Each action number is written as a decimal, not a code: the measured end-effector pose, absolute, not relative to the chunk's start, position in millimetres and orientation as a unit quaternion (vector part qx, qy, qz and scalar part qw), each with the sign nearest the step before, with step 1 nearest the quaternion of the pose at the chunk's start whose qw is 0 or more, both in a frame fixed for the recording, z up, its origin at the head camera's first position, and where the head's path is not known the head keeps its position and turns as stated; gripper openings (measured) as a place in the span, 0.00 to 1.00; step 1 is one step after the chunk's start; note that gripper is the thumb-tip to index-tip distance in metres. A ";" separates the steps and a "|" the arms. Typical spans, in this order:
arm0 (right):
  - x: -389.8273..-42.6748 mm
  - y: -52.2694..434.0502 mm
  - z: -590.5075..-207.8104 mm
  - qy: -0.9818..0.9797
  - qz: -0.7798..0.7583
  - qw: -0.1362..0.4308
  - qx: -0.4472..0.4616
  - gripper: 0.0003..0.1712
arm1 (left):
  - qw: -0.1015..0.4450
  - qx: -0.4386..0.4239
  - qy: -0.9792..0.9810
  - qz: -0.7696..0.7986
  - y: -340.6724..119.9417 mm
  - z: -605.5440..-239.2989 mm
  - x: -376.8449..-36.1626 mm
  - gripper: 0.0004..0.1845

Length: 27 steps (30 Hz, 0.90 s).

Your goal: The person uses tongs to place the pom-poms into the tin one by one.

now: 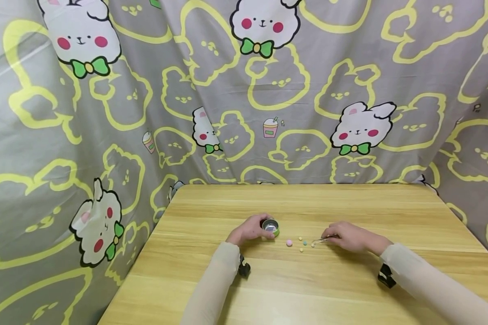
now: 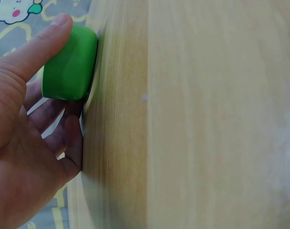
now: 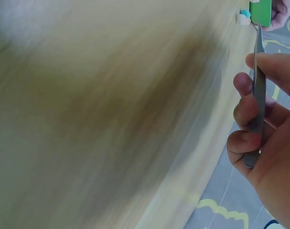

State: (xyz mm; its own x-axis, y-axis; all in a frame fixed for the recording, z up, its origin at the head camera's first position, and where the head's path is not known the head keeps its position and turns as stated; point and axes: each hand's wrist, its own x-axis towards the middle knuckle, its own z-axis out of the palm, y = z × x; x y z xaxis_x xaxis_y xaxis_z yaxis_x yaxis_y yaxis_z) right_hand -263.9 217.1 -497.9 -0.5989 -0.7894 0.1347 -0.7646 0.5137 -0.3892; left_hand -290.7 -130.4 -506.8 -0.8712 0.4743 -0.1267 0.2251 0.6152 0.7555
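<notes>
Behind everything hangs a grey cloth curtain printed with yellow animal outlines and white rabbit faces in green bows (image 1: 227, 95), filling the upper part and left side of the head view. Below it, across the lower middle of the frame, spreads the pale wood-grained surface (image 1: 341, 298). My arms come in from the bottom edge and the lower right corner in cream-coloured sleeves (image 1: 435, 273), a small black wrist mount (image 1: 386, 276) by each cuff. My left grip (image 1: 252, 228), just below the middle of the frame, is closed around a small round green container with a silvery inside (image 2: 71, 67), thumb on one side and fingers on the other; its mouth faces up. My right grip (image 1: 351, 236), farther right at about the same height, is clamped on slim silver metal tweezers (image 3: 260, 98), fingers curled along the shank, the tips pointing left in the head view. Between the container and the tweezers, the larger pink ball (image 1: 289, 243) lies nearest the container; to its right sit a tiny blue ball (image 1: 305, 243) and two tiny pale yellow balls (image 1: 301, 249). One more tiny pale ball (image 1: 313, 245) is right at the tweezer tips; whether they pinch it, I cannot tell.
</notes>
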 end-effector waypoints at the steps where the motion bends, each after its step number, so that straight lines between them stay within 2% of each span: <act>1: -263.5 217.2 -498.1 0.869 -0.208 0.029 -0.447 0.07 | 0.159 0.198 0.884 0.393 -130.5 -506.8 -290.8 0.29; 27: -263.0 219.7 -501.5 0.869 -0.220 0.029 -0.442 0.08 | 0.157 0.199 0.881 0.399 -130.9 -506.1 -289.2 0.27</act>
